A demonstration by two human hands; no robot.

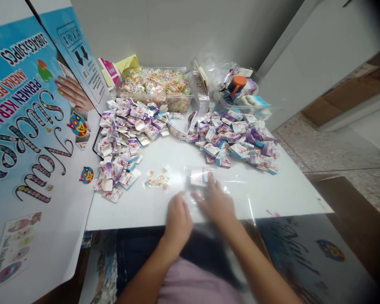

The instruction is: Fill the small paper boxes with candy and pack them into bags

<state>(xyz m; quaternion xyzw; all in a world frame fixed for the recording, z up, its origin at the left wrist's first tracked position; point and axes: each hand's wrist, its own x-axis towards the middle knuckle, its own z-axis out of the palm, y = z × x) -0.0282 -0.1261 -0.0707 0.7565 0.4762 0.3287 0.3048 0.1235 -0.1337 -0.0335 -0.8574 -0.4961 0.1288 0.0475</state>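
My left hand (177,219) rests on the near edge of the white table (272,194), fingers curled over a clear plastic bag (190,190). My right hand (215,202) lies flat on the same bag, its fingertips touching a small white and purple box (198,177) inside or under the plastic. A few tiny colourful candies (157,180) lie just left of the bag. The picture is blurred around the hands, so the grip is unclear.
Two heaps of small purple and white boxes lie at left (123,135) and right (237,139). A clear tub of colourful candies (155,88) stands at the back, beside a bag with an orange-capped item (237,86). A large printed carton (28,139) stands at left.
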